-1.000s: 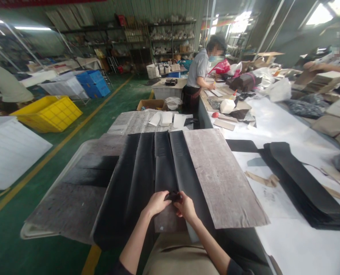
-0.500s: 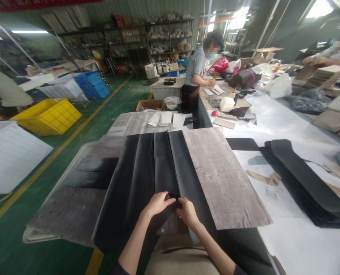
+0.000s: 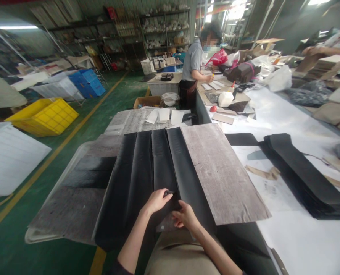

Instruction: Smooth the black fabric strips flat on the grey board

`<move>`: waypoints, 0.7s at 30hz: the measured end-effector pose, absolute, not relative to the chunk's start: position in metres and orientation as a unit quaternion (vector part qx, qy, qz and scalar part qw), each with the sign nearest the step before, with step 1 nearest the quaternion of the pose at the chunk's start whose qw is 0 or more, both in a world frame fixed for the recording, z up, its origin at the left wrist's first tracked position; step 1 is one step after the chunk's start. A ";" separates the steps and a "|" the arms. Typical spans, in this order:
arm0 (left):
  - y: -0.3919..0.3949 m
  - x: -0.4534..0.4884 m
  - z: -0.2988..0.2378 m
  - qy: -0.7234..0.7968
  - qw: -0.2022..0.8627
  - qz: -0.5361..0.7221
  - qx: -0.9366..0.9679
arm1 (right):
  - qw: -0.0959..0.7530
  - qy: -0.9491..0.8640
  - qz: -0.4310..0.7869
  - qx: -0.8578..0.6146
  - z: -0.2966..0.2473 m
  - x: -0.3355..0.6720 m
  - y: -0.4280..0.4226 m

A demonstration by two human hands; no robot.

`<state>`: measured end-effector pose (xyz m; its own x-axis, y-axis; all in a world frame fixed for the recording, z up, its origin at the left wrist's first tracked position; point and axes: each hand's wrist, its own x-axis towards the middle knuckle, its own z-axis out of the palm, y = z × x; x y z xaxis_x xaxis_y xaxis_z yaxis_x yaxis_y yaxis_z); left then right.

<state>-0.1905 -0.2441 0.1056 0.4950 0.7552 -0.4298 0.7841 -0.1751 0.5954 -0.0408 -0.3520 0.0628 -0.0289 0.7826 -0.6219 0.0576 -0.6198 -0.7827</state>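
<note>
Long black strips of sheet material (image 3: 142, 164) lie side by side on a grey, worn board (image 3: 227, 175) before me. My left hand (image 3: 156, 201) is closed on the near end of one black strip (image 3: 164, 168), where a dark edge is turned up between thumb and fingers. Just right of it, lower down, my right hand (image 3: 186, 215) has its fingers curled in by the same strip's near end. What those fingers pinch, if anything, is too small to make out.
A stack of black strips (image 3: 301, 175) rests on the white-covered table (image 3: 307, 244) to the right. Another grey board (image 3: 63, 214) lies at left. Beyond are a yellow crate (image 3: 44, 116), blue crates (image 3: 86, 82), and a co-worker (image 3: 194, 61) at a cluttered bench.
My right hand has come away from my left and moved slightly down toward me. The left hand stays at the strip's near end. The view has shifted a little.
</note>
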 end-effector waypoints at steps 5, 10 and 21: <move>-0.245 -0.184 0.107 0.500 0.389 -0.019 0.774 | 0.261 -0.421 0.566 -0.659 0.077 -0.045 -0.354; -0.241 -0.179 0.106 0.513 0.377 -0.022 0.771 | 0.206 -0.494 0.479 -0.696 0.097 -0.054 -0.347; -0.205 -0.164 0.085 0.502 0.386 -0.108 0.766 | 0.148 -0.592 0.374 -0.698 0.112 -0.072 -0.338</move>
<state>-0.1640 -0.2052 0.0852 0.4726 0.6867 -0.5524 0.8528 -0.1982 0.4832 -0.0720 -0.3383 0.1116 0.0193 0.9374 -0.3477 0.7161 -0.2557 -0.6495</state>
